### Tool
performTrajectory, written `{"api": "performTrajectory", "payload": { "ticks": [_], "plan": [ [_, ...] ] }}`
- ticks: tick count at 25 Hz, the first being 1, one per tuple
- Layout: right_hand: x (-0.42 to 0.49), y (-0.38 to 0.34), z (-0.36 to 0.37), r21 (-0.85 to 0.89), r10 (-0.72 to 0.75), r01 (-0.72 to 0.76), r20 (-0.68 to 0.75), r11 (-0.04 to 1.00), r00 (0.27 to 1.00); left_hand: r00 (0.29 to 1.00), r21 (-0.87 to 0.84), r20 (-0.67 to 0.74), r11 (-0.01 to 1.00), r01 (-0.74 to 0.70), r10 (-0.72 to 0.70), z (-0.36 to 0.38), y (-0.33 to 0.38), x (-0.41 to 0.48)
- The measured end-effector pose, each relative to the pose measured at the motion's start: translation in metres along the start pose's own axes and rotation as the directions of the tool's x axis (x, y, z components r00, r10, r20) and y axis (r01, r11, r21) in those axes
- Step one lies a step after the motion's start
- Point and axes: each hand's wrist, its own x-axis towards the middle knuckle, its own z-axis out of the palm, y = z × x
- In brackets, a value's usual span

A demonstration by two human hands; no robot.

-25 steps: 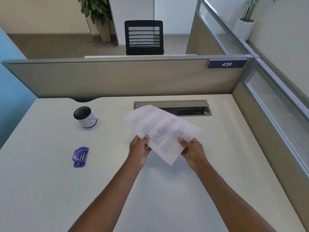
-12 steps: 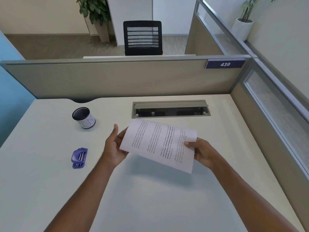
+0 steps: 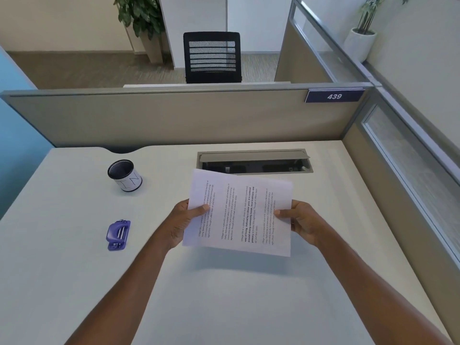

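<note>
Paper (image 3: 239,215), printed, held above desk (image 3: 224,295): left hand (image 3: 185,220) pinches left edge, right hand (image 3: 302,221) pinches right edge.

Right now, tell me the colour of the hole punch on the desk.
The hole punch is purple, with two thin silvery strips on top; the head view shows it best.

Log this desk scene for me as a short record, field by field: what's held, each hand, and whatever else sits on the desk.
Held: printed paper, in the air above the desk, text running sideways
Left hand: pinches the paper's left edge
Right hand: pinches the paper's right edge
On desk, left side: black mesh cup, purple office tool
Behind paper: open cable tray
</note>
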Motion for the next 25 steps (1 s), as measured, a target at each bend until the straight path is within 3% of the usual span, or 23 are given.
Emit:
{"api": "performTrajectory", "payload": {
  "ticks": [5,11,25],
  "plan": [
    [-0.004,0.000,0.010,-0.005,-0.146,0.147,-0.120,0.989,0.982,0.986,0.097,-0.119,0.989,-0.107,0.118,0.014,-0.005,-0.002],
    [-0.008,0.013,0.027,-0.054,-0.260,0.254,-0.192,0.966,0.946,0.924,0.039,-0.348,0.988,-0.151,0.155,0.034,-0.029,0.004],
    [-0.004,0.036,0.034,0.030,-0.217,0.224,-0.162,0.974,0.963,0.907,0.042,-0.380,0.983,-0.181,0.183,0.037,-0.054,0.000]
  ]
}}
